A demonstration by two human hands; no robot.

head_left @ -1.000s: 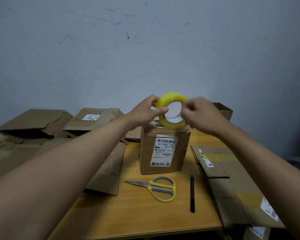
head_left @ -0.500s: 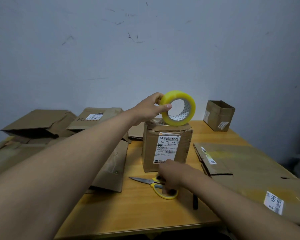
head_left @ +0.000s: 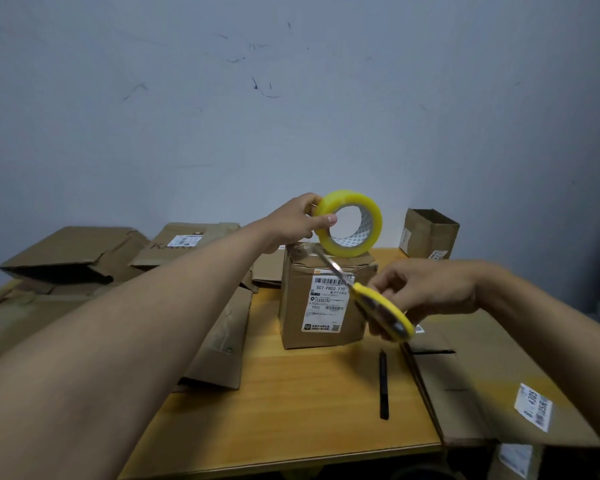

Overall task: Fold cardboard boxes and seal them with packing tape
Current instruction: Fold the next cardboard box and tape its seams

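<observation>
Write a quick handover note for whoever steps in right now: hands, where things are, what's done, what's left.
Left hand grips the tape roll upright on the sealed-looking labelled box.
Right hand holds the yellow scissors, blades pointing at the tape strip by the roll.
Done: box folded, tape laid across its top.
Left: cut the tape, press it down, then do the flattened boxes on the table. A black pen lies nearby.

left hand (head_left: 297, 220) gripping, right hand (head_left: 426, 289) gripping
</observation>
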